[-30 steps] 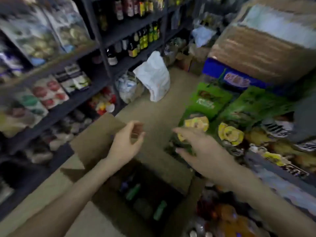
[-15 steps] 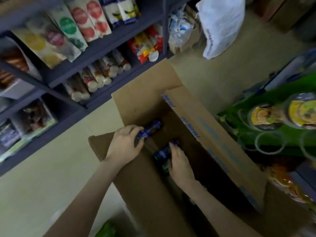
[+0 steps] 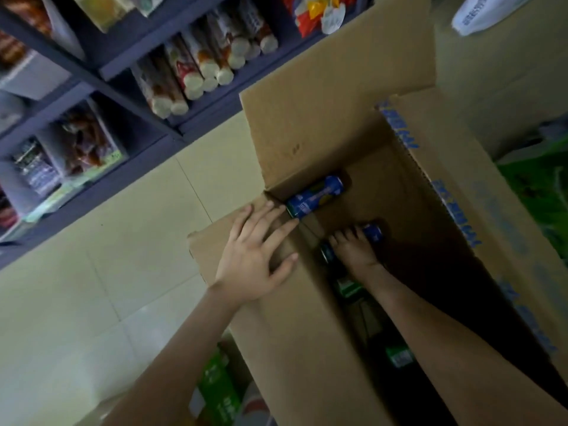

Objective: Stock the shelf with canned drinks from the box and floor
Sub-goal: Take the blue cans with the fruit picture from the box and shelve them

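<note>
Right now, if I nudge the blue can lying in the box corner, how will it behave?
The blue can lies on its side, so it'll probably roll. It looks smoothly cylindrical, so it's likely stiff. The box wall alongside should stop it.

The box [image 3: 292, 333] stands open on top; raised flaps [image 3: 338, 103] wall 2 sides; cans [image 3: 316, 196] lie inside.

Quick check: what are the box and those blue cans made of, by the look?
Box: matte brown corrugated cardboard; a fluted edge shows on the printed flap. Free can: probably thin metal, glossy blue print, with a sheen along its side. Held can, under the right hand: looks the same, mostly hidden.
</note>
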`<state>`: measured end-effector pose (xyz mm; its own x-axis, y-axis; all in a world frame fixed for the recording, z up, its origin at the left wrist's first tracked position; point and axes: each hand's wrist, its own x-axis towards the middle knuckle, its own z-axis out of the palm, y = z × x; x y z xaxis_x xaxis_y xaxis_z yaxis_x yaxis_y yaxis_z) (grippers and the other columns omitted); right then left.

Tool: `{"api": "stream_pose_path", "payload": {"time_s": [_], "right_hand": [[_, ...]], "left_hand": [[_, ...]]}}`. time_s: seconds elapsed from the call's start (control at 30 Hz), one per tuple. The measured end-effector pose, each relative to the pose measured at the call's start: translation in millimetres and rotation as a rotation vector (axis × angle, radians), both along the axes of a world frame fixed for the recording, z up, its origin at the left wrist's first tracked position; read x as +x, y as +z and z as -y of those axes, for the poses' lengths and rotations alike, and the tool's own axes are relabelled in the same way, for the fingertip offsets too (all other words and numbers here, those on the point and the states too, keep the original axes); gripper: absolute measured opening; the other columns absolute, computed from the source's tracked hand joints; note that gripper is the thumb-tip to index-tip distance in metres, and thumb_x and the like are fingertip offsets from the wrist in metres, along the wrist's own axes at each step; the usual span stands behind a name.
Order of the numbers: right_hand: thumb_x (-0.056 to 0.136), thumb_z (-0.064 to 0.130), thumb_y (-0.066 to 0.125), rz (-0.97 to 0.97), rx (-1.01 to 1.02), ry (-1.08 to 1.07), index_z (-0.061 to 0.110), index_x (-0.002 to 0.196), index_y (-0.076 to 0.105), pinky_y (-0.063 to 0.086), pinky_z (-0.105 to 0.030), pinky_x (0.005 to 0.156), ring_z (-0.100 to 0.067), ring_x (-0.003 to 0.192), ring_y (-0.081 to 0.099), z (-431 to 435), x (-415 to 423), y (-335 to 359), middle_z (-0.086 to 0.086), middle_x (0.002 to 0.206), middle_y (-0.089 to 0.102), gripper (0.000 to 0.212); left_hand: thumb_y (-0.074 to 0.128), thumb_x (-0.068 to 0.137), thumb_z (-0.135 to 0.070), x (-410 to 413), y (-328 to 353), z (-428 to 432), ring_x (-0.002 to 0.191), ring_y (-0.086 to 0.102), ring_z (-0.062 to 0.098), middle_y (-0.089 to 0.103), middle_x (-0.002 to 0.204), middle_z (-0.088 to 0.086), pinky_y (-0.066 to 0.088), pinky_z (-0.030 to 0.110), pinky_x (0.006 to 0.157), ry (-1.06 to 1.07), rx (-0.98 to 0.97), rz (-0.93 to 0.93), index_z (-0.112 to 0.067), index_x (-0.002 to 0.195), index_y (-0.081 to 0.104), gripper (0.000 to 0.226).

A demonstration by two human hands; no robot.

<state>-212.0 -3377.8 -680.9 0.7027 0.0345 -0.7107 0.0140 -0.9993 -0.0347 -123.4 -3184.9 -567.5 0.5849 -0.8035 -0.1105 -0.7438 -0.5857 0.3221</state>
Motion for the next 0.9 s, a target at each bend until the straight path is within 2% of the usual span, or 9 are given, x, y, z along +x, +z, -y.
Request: {"api": "stream_pose_path", "payload": {"time_s": [0.2, 0.33, 0.43, 0.5, 0.6, 0.67, 0.77, 0.83, 0.9], "right_hand": [[0.082, 0.018, 0.067, 0.320, 0.227, -0.511, 0.012, 0.141, 0.035, 0.026, -0.039, 0.108, -0.027, 0.126, 0.039, 13, -23, 50, -0.008, 0.134, 0.045, 0.067], [0.071, 0.023, 0.080, 0.572, 0.507, -0.823, 0.008, 0.131, 0.048, 0.038, -0.026, 0.095, -0.020, 0.115, 0.049, 8, -13, 117, -0.006, 0.120, 0.052, 0.069], [0.067, 0.024, 0.084, 0.493, 0.856, -1.136, 0.017, 0.124, 0.053, 0.042, -0.013, 0.085, -0.004, 0.105, 0.053, 4, 5, 167, 0.007, 0.112, 0.057, 0.065], [0.070, 0.020, 0.081, 0.423, 1.079, -1.270, 0.022, 0.114, 0.058, 0.049, -0.017, 0.081, -0.006, 0.099, 0.061, 0, 16, 192, 0.008, 0.104, 0.065, 0.050], [0.085, 0.023, 0.066, 0.358, 1.360, -1.328, 0.017, 0.114, 0.060, 0.052, -0.020, 0.077, -0.010, 0.096, 0.065, 0, 28, 215, 0.002, 0.102, 0.068, 0.030], [0.088, 0.047, 0.048, 0.256, 1.512, -1.316, 0.010, 0.123, 0.057, 0.051, -0.026, 0.089, -0.013, 0.108, 0.062, 2, 34, 212, -0.005, 0.117, 0.065, 0.052], [0.096, 0.041, 0.037, 0.332, 1.467, -1.292, 0.008, 0.123, 0.057, 0.049, -0.026, 0.093, -0.011, 0.109, 0.060, 3, 36, 186, -0.007, 0.119, 0.063, 0.047], [0.099, 0.021, 0.045, 0.479, 1.180, -1.260, 0.015, 0.120, 0.058, 0.046, -0.031, 0.099, -0.009, 0.109, 0.058, 5, 34, 148, -0.004, 0.119, 0.062, 0.026], [0.094, 0.012, 0.054, 0.442, 0.917, -1.192, 0.019, 0.128, 0.052, 0.036, -0.031, 0.108, -0.014, 0.121, 0.050, 7, 33, 105, -0.002, 0.131, 0.054, 0.035]], "left_hand": [[0.051, 0.085, -0.054, 0, 10, 5, 0.133, 0.040, 0.017, 0.058, 0.130, 0.002, 0.020, 0.042, 0.115, 0.109, -0.067, -0.071, -0.019, 0.130, 0.055, 0.057], [0.052, 0.078, -0.065, 1, 40, 22, 0.126, 0.047, 0.010, 0.060, 0.127, -0.001, 0.015, 0.025, 0.115, 0.263, -0.180, -0.330, -0.021, 0.128, 0.056, 0.066], [0.069, 0.077, -0.049, -3, 67, 44, 0.118, 0.039, -0.012, 0.054, 0.126, -0.014, 0.016, 0.003, 0.105, 0.312, -0.256, -0.680, -0.021, 0.133, 0.049, 0.066], [0.075, 0.076, -0.036, -5, 78, 56, 0.113, 0.049, -0.008, 0.056, 0.122, -0.016, 0.035, 0.006, 0.097, 0.346, -0.254, -0.910, -0.025, 0.135, 0.042, 0.068], [0.081, 0.071, -0.027, -4, 86, 62, 0.095, 0.062, -0.001, 0.064, 0.106, -0.012, 0.048, 0.015, 0.083, 0.469, -0.339, -0.952, -0.031, 0.123, 0.045, 0.064], [0.083, 0.069, -0.027, -1, 91, 59, 0.088, 0.063, -0.001, 0.066, 0.099, -0.011, 0.049, 0.016, 0.080, 0.551, -0.420, -0.932, -0.030, 0.115, 0.051, 0.056], [0.080, 0.070, -0.030, 1, 89, 45, 0.089, 0.066, 0.011, 0.069, 0.099, -0.002, 0.053, 0.024, 0.080, 0.661, -0.483, -0.958, -0.022, 0.113, 0.055, 0.050], [0.076, 0.077, -0.022, 1, 82, 33, 0.090, 0.068, 0.021, 0.070, 0.099, 0.005, 0.055, 0.034, 0.082, 0.743, -0.550, -1.011, -0.014, 0.113, 0.056, 0.042], [0.074, 0.079, -0.020, -2, 74, 21, 0.085, 0.069, 0.021, 0.072, 0.092, 0.004, 0.056, 0.034, 0.077, 0.807, -0.633, -1.084, -0.011, 0.108, 0.056, 0.035]]}}
